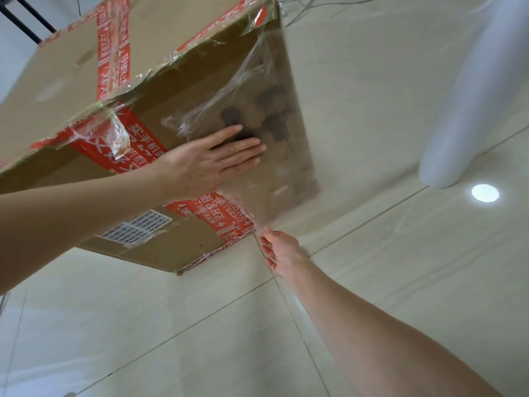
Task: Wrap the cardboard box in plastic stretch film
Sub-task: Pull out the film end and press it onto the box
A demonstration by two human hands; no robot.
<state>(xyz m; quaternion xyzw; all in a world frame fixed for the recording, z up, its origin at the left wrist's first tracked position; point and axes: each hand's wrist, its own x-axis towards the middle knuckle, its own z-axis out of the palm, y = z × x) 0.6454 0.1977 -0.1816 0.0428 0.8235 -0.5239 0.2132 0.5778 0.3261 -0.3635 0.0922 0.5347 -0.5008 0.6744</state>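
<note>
One big brown cardboard box (71, 67) with shiny red tape (111, 47) sits on the smooth tile floor (372, 282). The left hand (206, 164) lies flat on its side. The right hand (279, 252) pinches crinkly clear film (243, 90) at the bottom corner. One white roll (469, 110) stands nearby.

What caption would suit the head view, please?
Left hand presses stretch film onto the cardboard box; right hand pinches the film at its lower corner.

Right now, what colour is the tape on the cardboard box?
The tape is red with white lettering; head view.
</note>
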